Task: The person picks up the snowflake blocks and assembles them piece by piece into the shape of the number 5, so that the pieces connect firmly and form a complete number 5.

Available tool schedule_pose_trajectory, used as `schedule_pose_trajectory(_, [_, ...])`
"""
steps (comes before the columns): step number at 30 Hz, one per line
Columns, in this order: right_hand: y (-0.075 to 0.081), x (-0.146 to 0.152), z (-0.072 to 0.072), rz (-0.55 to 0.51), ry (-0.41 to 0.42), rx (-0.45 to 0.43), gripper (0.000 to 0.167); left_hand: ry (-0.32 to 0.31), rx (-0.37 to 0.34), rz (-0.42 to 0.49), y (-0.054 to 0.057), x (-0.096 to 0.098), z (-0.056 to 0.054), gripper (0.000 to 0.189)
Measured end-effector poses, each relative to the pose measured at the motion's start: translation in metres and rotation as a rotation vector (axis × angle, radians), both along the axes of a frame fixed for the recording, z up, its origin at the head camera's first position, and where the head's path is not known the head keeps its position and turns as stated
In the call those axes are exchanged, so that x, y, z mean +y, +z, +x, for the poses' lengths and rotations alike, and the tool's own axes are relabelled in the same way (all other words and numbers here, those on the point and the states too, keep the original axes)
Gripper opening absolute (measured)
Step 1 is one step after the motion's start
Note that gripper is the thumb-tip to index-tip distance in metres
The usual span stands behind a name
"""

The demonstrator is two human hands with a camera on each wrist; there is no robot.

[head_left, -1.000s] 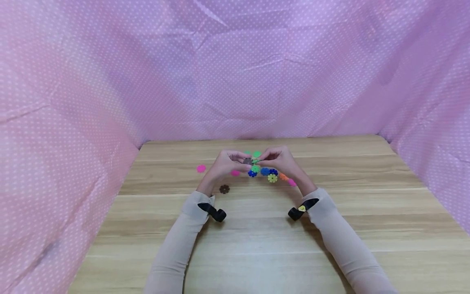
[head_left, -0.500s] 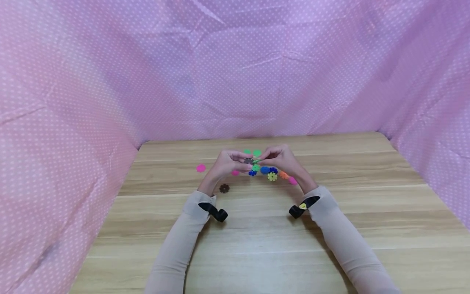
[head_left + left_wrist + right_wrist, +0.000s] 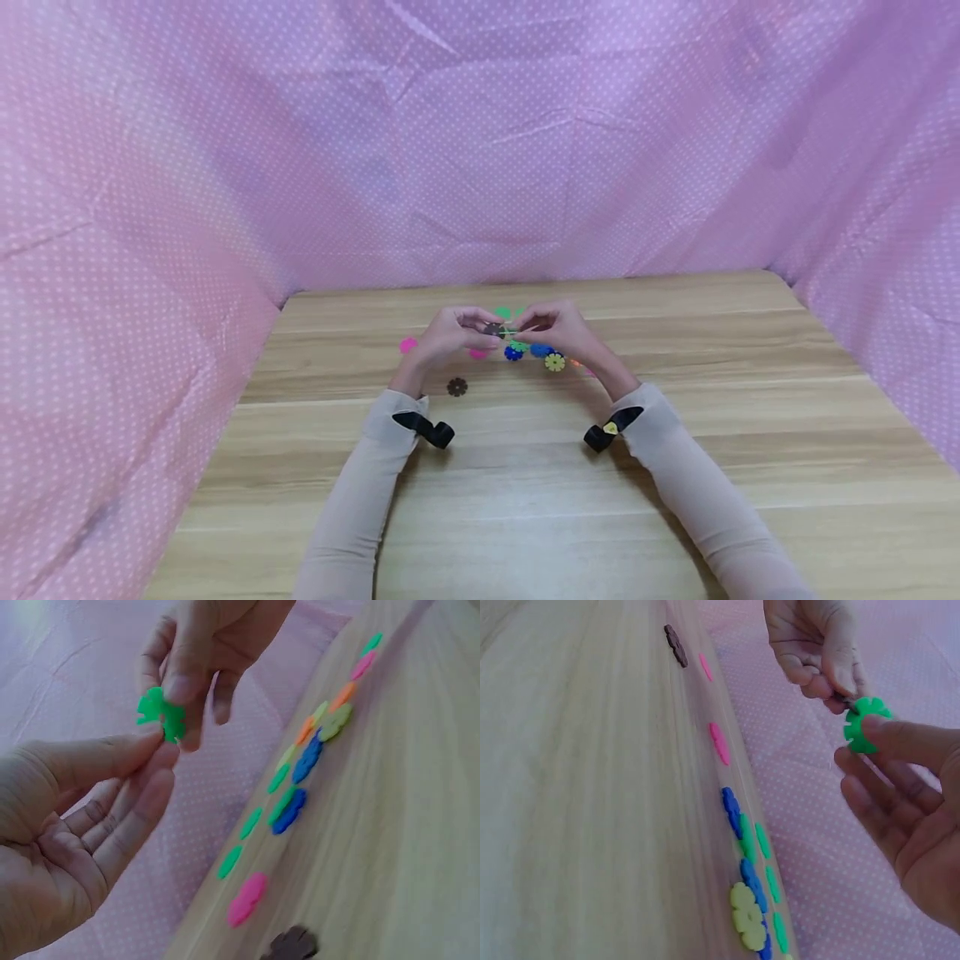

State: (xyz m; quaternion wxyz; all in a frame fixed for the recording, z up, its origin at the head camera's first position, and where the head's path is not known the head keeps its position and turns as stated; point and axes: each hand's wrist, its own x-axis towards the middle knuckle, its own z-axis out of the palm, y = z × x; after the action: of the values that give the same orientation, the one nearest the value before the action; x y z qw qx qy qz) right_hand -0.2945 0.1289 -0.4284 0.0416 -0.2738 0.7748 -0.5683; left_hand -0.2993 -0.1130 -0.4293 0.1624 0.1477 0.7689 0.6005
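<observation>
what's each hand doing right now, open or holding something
Left hand: closed, pinching a brown flower-shaped disc.
Right hand: closed, pinching a green flower-shaped disc.

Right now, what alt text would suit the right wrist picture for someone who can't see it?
A right hand pinches a green flower-shaped disc close to a dark piece, mostly hidden, in the left hand. Brown, pink, blue, green and yellow discs lie on a wooden table, with pink dotted cloth beyond.
</observation>
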Motion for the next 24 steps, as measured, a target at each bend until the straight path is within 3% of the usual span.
schedule_pose_trajectory(6, [0.004,-0.004,-0.002,0.098,0.014,-0.059,0.028,0.033,-0.024,0.015,-0.001,-0.023,-0.008,0.038])
schedule_pose_trajectory(14, [-0.006,-0.030,-0.001,0.342,0.307,-0.096,0.027,0.119,-0.099,0.073,-0.004,-0.040,-0.015,0.036])
schedule_pose_trajectory(17, [-0.009,-0.045,-0.002,0.364,0.392,-0.097,0.031,0.122,-0.099,0.076,-0.004,-0.042,-0.015,0.035])
schedule_pose_trajectory(24, [-0.015,-0.074,-0.004,0.408,0.483,-0.066,0.040,0.081,-0.083,0.055,-0.006,-0.044,-0.015,0.038])
